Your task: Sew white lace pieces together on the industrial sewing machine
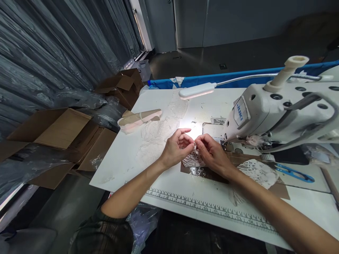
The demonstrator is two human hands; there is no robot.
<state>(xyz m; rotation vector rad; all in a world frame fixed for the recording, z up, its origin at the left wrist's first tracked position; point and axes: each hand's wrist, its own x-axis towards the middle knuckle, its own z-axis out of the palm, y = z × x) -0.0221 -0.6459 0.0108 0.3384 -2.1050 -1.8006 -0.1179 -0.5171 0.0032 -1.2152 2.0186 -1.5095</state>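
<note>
Lace trim (192, 159), white and openwork, lies on the worktop (127, 155) just in front of the sewing machine (278, 113), its upper edge lifted between the two hands. It looks very light, limp and soft, likely to bunch or snag on a fingernail, so a gentle pinch at its scalloped edge, as here, seems the sensible hold; pulling hard could tear the fine mesh.

Largest in view is the sewing machine itself, white, with a blue label on its head. Left of the sewing machine, a broad spread of white lace (159, 130) rests flat under the glare of a slim gooseneck lamp (197, 91). Farther left of the machine sits a bundle of beige pieces (140, 118) held by a band. Below the machine's arm lie another lace piece (258, 171) on brown paper and blue-handled snips (293, 173).

The left hand (176, 148) and the right hand (212, 151) meet just in front of the machine's needle area, fingertips pressed together, both pinching the small gathered end of the trim.
</note>
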